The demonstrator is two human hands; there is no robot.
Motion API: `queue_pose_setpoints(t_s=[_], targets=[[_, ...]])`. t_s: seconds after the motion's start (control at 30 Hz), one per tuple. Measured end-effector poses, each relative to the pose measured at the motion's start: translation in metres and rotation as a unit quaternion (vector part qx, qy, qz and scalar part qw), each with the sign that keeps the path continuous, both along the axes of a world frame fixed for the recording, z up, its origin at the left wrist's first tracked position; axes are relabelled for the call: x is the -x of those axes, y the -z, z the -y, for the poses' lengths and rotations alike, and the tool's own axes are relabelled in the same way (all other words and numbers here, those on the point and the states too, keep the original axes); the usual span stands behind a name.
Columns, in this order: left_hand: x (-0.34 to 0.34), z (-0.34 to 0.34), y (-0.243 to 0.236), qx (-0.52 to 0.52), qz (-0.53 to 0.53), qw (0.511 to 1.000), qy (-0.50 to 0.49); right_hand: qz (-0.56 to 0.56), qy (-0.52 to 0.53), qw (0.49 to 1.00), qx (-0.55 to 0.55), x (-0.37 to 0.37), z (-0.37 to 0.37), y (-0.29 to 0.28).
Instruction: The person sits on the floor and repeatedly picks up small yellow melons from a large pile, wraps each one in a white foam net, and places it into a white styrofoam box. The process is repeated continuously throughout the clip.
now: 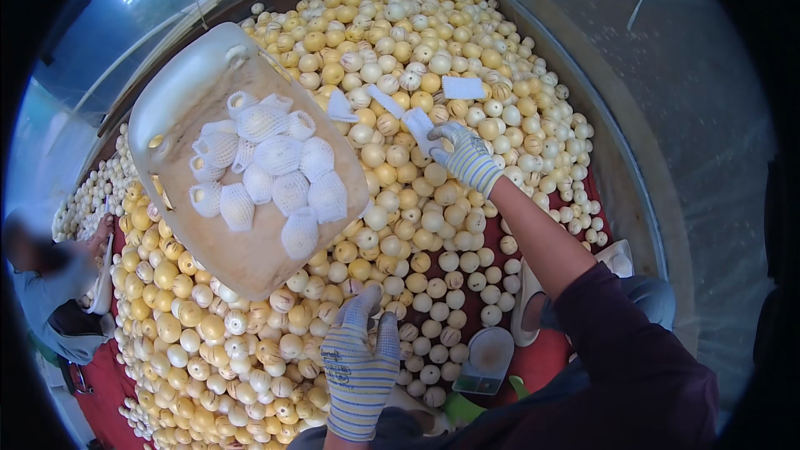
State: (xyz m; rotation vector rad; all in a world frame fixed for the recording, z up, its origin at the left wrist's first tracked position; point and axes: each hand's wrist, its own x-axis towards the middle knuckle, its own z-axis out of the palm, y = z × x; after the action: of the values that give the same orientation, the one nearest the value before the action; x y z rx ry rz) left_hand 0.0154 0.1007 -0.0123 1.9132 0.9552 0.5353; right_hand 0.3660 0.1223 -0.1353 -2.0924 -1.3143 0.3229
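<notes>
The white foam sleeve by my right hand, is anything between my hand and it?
Nothing visible. The right hand already has its fingertips on the white foam sleeve, which lies on top of the yellow fruit pile. The left hand is well clear, near the tray.

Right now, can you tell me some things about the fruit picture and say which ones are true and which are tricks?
1. The left hand wears a striped work glove. True.
2. The tub is full of bare yellow fruit. False: it holds fruit in white foam nets.
3. The right hand reaches out over the big pile of round fruit. True.
4. The right hand is bare. False: it wears a striped glove too.
5. The fruit in the pile is red. False: it is yellow and cream.
6. Another person is at the left edge. True.
</notes>
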Motion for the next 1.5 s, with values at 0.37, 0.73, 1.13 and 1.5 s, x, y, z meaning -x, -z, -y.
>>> queue_pose_setpoints(t_s=[0.37,0.73,1.13,1.5], targets=[[0.005,0.012,0.006,-0.082,-0.002,0.996,-0.020,-0.298,-0.158,0.937,-0.093,0.193,0.120,-0.097],[0.021,0.036,-0.006,-0.328,-0.008,0.944,-0.021,-0.502,-0.025,0.851,-0.151,0.251,0.157,-0.130],[0.018,0.041,-0.024,0.318,0.269,0.908,0.048,-0.523,-0.028,0.817,-0.243,0.232,0.148,-0.094],[-0.017,0.043,0.019,0.336,0.063,0.939,0.036,-0.294,0.144,0.943,-0.065,0.108,0.109,0.005]])
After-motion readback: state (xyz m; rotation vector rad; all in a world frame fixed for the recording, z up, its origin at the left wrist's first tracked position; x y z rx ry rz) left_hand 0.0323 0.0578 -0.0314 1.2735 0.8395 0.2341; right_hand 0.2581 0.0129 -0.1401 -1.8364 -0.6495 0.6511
